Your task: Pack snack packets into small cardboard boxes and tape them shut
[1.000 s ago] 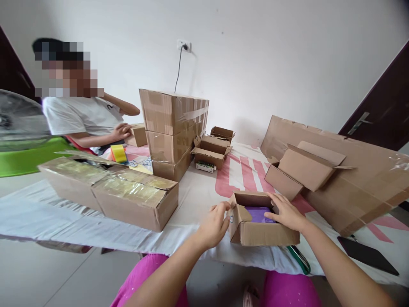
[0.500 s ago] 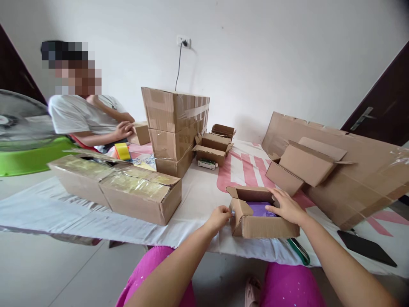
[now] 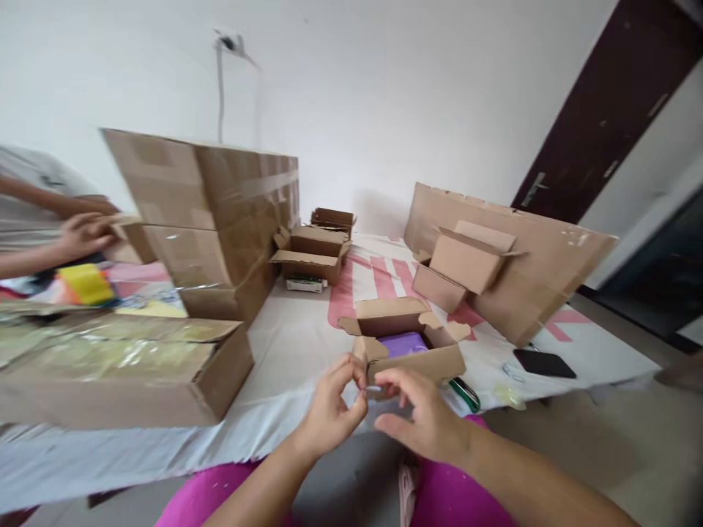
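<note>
Cardboard box, its top open and a purple packet inside, sits near the front edge of a cloth-covered desk, just beyond the left hand, whose thumb and fingertips come close together; whether they grip anything cannot be told. The right hand is parted, thumb away from bent fingers, before the box's front wall. Taped cartons rise in a stack farther left.

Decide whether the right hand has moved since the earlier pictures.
Yes. Judged against the green object, the right hand has moved from the right side of the nearest open box, leftward and toward the camera, near the left hand.
</note>
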The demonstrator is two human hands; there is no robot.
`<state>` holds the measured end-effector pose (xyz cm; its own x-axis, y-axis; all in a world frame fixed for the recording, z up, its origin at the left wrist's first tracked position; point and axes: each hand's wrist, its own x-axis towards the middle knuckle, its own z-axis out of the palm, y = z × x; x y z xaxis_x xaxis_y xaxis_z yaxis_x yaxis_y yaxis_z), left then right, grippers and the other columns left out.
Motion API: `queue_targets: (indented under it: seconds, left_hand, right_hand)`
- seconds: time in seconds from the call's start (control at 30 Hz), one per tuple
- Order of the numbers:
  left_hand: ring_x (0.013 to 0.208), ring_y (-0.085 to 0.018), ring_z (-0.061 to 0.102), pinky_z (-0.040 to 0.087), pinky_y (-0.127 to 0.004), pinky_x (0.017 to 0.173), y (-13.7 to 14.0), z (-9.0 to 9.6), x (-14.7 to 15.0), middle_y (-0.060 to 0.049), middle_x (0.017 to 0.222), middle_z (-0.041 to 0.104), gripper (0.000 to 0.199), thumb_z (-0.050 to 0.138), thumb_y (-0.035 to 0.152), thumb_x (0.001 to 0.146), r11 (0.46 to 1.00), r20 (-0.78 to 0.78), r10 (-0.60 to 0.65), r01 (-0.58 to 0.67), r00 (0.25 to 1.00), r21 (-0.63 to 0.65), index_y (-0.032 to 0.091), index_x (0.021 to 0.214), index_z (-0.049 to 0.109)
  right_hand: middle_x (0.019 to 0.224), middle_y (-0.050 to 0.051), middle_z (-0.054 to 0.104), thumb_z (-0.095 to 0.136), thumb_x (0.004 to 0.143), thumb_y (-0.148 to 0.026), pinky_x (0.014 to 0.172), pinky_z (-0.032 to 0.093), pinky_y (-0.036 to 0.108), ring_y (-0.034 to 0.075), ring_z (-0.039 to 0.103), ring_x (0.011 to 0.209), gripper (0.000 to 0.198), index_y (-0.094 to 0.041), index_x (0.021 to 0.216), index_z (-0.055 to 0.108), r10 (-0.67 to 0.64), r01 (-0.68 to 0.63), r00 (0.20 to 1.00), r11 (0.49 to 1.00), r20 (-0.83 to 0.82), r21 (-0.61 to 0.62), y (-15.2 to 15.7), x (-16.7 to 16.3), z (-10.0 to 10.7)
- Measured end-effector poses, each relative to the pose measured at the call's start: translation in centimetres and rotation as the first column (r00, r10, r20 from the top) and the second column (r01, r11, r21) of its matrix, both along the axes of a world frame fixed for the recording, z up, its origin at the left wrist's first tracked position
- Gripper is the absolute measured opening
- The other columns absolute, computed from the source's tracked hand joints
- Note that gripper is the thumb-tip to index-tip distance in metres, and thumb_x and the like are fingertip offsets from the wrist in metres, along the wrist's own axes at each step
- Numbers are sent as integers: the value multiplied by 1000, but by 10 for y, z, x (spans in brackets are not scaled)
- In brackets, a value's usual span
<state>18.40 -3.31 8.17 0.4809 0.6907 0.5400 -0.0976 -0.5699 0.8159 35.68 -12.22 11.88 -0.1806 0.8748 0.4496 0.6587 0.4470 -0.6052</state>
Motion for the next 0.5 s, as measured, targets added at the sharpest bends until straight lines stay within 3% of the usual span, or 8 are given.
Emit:
queue_targets:
  seconds: [0.1, 0.17, 0.23, 0.3, 0.33, 0.37, 0.5]
  left_hand:
    - [75, -14, 52, 42, -26, 68, -14, -1, 6, -1, 80, 53, 8, 51, 15, 80, 985, -96, -108, 120, 990, 126, 20, 74, 50]
    - [76, -14, 52, 43, -25, 67, -17, -4, 9, -2, 81, 53, 8, 50, 14, 82, 972, -127, -130, 152, 983, 181, 20, 76, 50]
    - [75, -14, 52, 44, -25, 66, -15, -7, 10, -2, 82, 54, 7, 50, 14, 84, 961, -117, -95, 122, 988, 248, 21, 81, 49]
    - [75, -14, 52, 44, -25, 66, -10, -9, 8, -2, 83, 53, 8, 52, 14, 84, 946, -74, -7, 31, 997, 322, 21, 86, 48]
    - [75, -14, 52, 44, -25, 66, -8, -9, 7, -1, 84, 53, 9, 52, 14, 85, 934, -48, 45, -25, 998, 356, 21, 87, 48]
    - [75, -14, 52, 44, -25, 65, -5, -9, 6, -1, 83, 53, 10, 53, 13, 85, 920, -25, 97, -80, 995, 384, 21, 88, 47]
    - [70, -13, 51, 43, -23, 62, 1, -10, 6, 1, 79, 52, 11, 51, 12, 87, 878, 8, 227, -208, 974, 432, 21, 86, 47]
  right_hand:
    - [82, 2, 68, 52, 90, -29, 68, 48, 27, 14, 62, 73, 12, -21, 92, 62, -72, 72, 997, 997, 3, 25, -7, -12, -9]
    - [75, 1, 67, 50, 90, -26, 65, 47, 25, 13, 60, 67, 15, -21, 82, 61, -105, 105, 994, 994, 5, 24, -10, -2, -16]
    - [75, 1, 67, 52, 89, -28, 64, 47, 24, 13, 60, 67, 14, -21, 82, 63, -161, 161, 987, 987, -21, -15, -12, 24, -23]
    - [76, 1, 67, 56, 85, -32, 66, 48, 25, 14, 61, 70, 14, -21, 82, 64, -360, 351, 928, 931, -95, -100, -12, 66, -30]
    - [76, 1, 67, 60, 83, -35, 66, 49, 25, 15, 62, 72, 15, -20, 81, 64, -496, 474, 859, 865, -130, -165, -13, 92, -33]
    - [73, -1, 66, 64, 79, -36, 65, 50, 25, 14, 61, 69, 16, -20, 78, 64, -685, 649, 716, 724, -134, -235, -14, 121, -35]
    - [70, 0, 61, 56, 89, -31, 55, 49, 25, 12, 55, 58, 18, -14, 86, 62, -908, 853, 416, 405, -40, -329, -32, 236, -48]
